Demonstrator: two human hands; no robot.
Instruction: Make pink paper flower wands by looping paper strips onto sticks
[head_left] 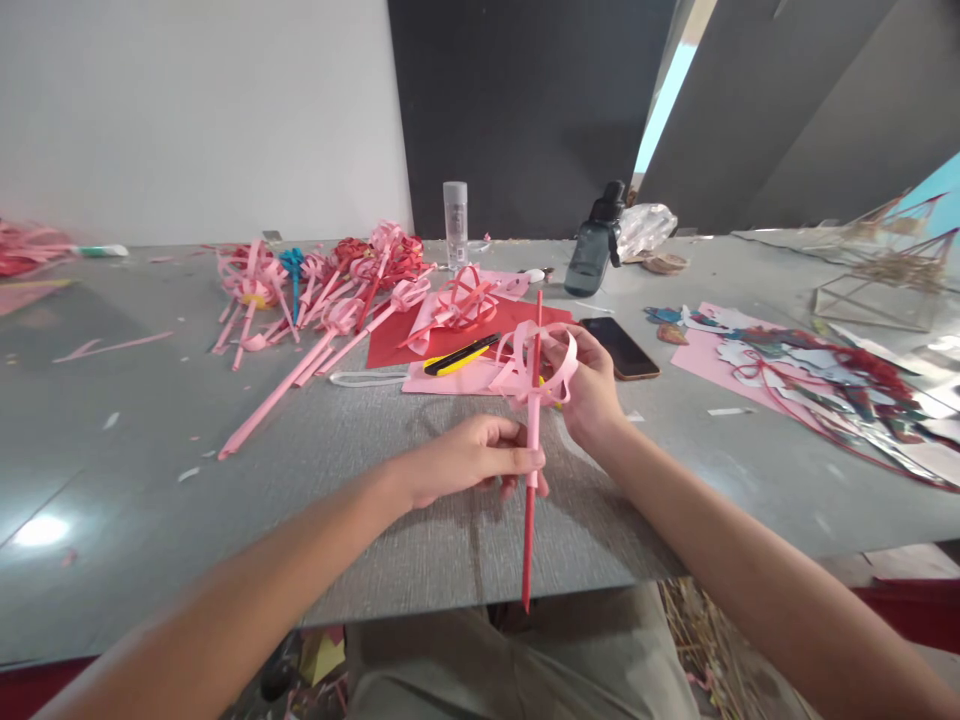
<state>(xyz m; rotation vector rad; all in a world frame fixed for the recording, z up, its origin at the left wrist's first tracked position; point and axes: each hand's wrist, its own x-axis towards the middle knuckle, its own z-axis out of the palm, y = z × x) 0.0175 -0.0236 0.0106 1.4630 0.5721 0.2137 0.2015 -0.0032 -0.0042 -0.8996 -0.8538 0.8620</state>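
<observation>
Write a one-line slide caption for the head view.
Left hand grips a red stick while right hand shapes pink paper loops at its top.

Bare table [225,520] near-left – phone [619,347], utility knife [461,355] crowd beyond hands.

phone [619,347] right of knife [460,355], bottle [595,243] behind phone
</observation>
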